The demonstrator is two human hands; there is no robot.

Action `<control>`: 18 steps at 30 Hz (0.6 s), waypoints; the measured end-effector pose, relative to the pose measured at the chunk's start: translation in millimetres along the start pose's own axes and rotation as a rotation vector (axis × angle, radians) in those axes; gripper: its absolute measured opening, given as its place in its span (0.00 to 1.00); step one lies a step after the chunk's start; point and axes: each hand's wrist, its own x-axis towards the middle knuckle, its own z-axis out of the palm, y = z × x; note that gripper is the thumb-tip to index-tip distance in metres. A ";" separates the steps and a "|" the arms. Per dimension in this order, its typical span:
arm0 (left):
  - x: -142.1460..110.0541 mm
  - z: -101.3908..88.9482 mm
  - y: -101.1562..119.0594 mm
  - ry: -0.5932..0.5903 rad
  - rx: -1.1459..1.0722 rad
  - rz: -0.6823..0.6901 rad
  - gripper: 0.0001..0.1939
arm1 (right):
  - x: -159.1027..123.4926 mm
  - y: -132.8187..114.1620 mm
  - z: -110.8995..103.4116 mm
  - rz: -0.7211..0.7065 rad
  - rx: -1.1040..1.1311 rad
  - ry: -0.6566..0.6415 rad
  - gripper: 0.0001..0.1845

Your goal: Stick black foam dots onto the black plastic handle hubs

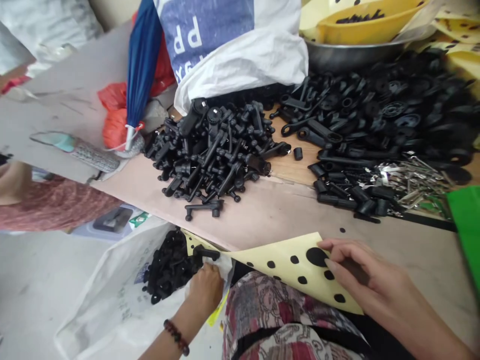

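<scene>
My left hand [205,289] is closed around a black plastic handle part [205,253], held over the mouth of a white sack [112,305] full of the same black parts [168,270] beside my lap. My right hand [362,277] rests on a yellow backing sheet [288,272] dotted with black round stickers. Its fingertips touch the sheet next to a large black sticker [317,256]. The sheet lies over the table's front edge and my lap.
A heap of black handle parts [213,150] lies mid-table, with more black rings and levers [375,120] and metal clips [416,182] to the right. A white bag [240,60], yellow bowls [360,22], a folded blue umbrella [140,65] stand behind. Another person's arm [45,200] is at left.
</scene>
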 end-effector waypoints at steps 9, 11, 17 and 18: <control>23.7 30.3 -17.0 0.052 -0.202 -0.229 0.15 | 0.0 2.0 2.7 -0.011 -0.001 0.037 0.07; 27.8 33.3 -19.2 0.072 -0.258 -0.219 0.15 | 0.0 3.4 3.4 -0.023 -0.003 0.027 0.07; 41.3 37.7 -6.0 0.147 -0.423 -0.085 0.11 | -0.7 6.7 2.2 -0.043 0.019 0.007 0.05; 41.5 37.8 -1.6 0.171 -0.444 -0.054 0.11 | -0.6 6.2 2.4 -0.043 0.021 0.014 0.05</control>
